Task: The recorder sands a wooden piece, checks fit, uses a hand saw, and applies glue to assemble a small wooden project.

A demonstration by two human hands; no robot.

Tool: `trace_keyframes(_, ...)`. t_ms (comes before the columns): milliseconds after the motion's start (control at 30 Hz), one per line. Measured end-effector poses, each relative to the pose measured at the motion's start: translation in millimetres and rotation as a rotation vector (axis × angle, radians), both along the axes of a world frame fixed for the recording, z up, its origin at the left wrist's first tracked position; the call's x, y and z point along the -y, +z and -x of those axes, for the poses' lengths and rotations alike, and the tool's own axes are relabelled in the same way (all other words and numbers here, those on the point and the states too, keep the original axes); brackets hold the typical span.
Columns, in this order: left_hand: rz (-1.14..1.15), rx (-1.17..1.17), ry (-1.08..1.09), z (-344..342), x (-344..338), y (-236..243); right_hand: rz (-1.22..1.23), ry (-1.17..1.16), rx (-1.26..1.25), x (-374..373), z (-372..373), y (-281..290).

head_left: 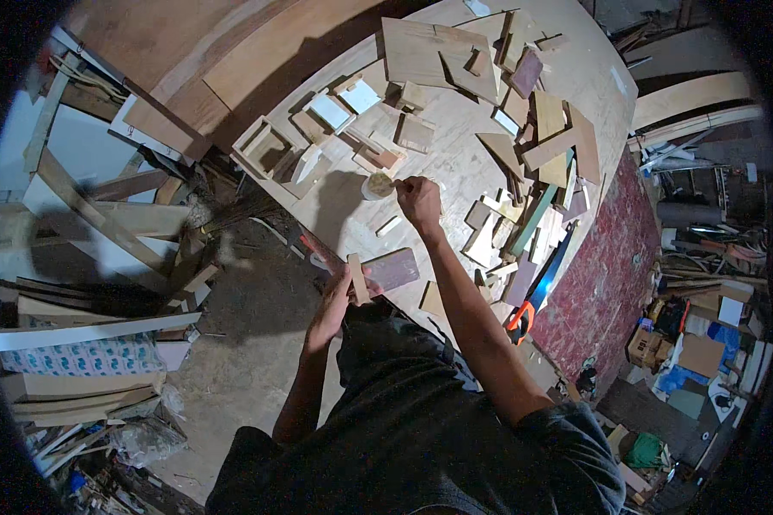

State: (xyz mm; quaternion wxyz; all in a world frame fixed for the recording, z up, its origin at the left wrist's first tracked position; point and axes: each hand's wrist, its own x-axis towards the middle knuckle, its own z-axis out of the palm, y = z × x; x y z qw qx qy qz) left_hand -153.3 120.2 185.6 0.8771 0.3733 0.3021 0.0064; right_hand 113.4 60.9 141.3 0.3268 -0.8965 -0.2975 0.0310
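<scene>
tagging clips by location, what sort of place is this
Most likely a woodworking shop: wood offcuts lie across the worktable, a handsaw with an orange and black handle rests at its edge, and long boards are piled off to the left.

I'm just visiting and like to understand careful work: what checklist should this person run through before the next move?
- Left hand has hold of the wooden strip: ok.
- White cup within reach of the right hand: ok, the fingers are right at it.
- Right hand gripping something small: cannot tell, too little shows.
- Orange-handled saw apart from both hands: ok, it lies at the table's right edge.
- Right side of the table free of offcuts: not ok, many lie piled there.
</scene>
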Motion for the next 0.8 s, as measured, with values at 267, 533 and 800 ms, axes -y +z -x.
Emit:
trace_keyframes(267, -0.034, -0.034, 0.007, -3.3, -0.7, 6.3, -0.153, -0.041, -0.092, 11.9, -3.3, 1.3)
trace_keyframes(533, -0.001, 0.006, 0.096, 4.0, -0.8, 11.4, -0.248, -0.256, -0.433, 27.3, 11.1, 36.3)
trace_keyframes(800, -0.034, 0.055, 0.094, 6.9, 10.3, 25.9, -0.448, -0.315, -0.653, 68.5, 6.1, 34.1)
